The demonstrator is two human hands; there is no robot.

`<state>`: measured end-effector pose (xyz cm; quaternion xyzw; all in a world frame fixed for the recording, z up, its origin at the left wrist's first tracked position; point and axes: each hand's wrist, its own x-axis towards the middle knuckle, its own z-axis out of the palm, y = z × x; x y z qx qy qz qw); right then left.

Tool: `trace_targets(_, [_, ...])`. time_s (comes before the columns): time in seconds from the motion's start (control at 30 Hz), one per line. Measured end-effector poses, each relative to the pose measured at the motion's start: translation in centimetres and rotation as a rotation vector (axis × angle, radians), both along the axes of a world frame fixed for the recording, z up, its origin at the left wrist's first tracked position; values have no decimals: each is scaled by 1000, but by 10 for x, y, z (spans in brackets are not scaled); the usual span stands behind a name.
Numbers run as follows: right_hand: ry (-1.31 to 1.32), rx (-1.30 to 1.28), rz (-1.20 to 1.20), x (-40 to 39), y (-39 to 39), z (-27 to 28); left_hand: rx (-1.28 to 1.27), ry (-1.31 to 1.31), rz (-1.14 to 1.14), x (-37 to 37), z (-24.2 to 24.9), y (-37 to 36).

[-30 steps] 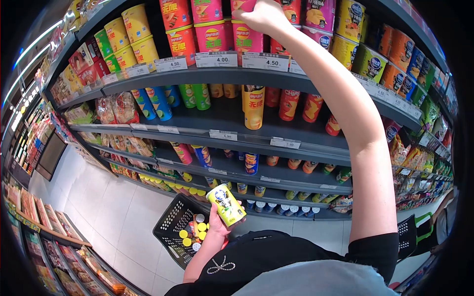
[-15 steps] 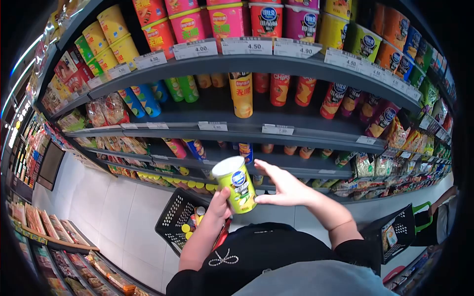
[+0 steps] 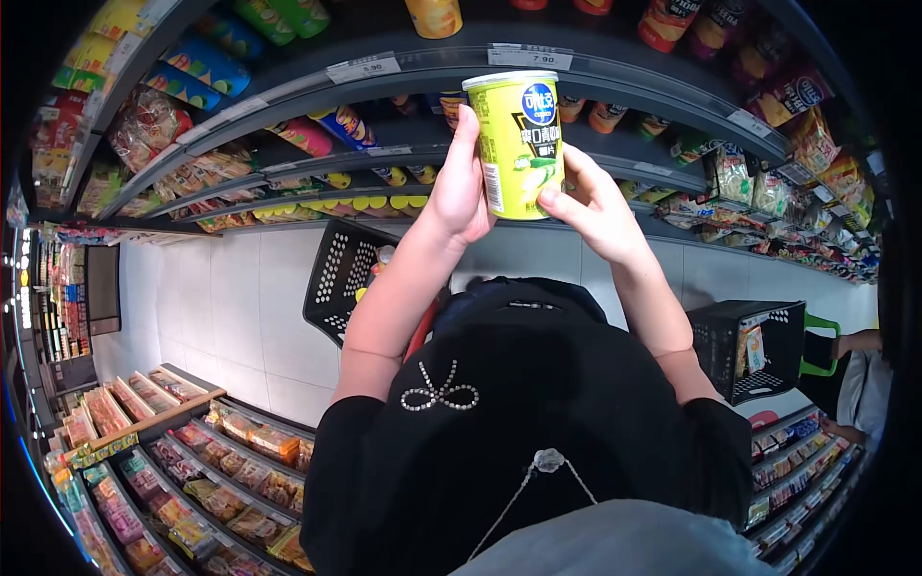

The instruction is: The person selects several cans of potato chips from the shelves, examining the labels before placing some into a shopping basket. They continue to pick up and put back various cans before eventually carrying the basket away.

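A yellow-green canister with a white lid and a blue round logo is held upright in front of the shelves, its printed label facing me. My left hand wraps its left side, with the thumb along the edge. On the lower right side my right hand grips it, thumb on the front and fingers behind. Parts of the fingers of both hands are hidden by the canister.
Store shelves with canisters and bags curve across the top. A black basket with items stands on the floor at left. Another person's hand is by a green-handled black basket at right. Snack racks fill the lower left.
The view has tilted down. The canister is higher in view and more upright, nearer to my face. My right hand, apart from it before, has taken hold of it.
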<state>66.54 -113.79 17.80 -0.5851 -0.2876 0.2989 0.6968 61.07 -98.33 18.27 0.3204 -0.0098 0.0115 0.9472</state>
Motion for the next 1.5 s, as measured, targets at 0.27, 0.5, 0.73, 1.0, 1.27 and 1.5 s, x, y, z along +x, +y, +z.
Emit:
trace_targets(0.27, [-136,-107,-88,5,-8,1,454,-52,228,5,-11,-15])
trace_targets(0.5, [-121,-164,-131,9,-15,-17,770,56,303,-11,-46,1])
trace_targets(0.73, [13,-97,-153,17,-31,-24,1969,302,336,-99,-140,24])
trace_targets(1.0, [92,-40,-139,22,-23,-37,1764,954,4,-198,-204,14])
trace_targets(1.27, [117,25,-5,14,4,-29,1758,1156,162,-225,-180,-8])
trace_targets(1.5, [190,-9,94,18,17,-39,1851,1155,257,-237,-182,-13])
